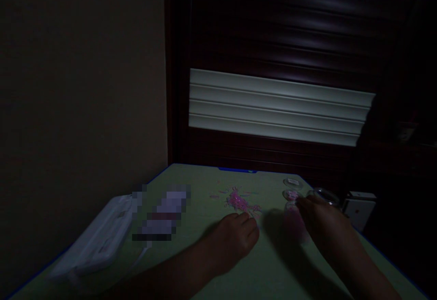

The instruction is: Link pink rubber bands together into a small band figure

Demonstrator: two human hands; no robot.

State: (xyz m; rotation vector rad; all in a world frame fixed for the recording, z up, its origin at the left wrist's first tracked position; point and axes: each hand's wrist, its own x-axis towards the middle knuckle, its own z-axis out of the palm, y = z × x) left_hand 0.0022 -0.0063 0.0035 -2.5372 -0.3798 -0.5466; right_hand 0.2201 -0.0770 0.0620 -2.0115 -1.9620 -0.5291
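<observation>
A loose pile of small pink pieces (238, 201) lies on the pale green table (259, 272). Just in front of it is my left hand (237, 236), its fingers curled together; anything between them is too small to make out. My right hand (319, 216) is at the right, fingers pressed together beside the mouth of a clear container with pink contents (294, 222). What its fingertips hold, if anything, is hidden. Behind that container sits a small round dish of pink pieces (291, 195), and farther back a clear round lid (292, 183).
A white case (99, 236) lies along the left edge, beside a blurred-out flat object (165, 211) with a cable. An open round jar (326, 195) stands behind my right hand. A white box (358, 209) is at the right edge.
</observation>
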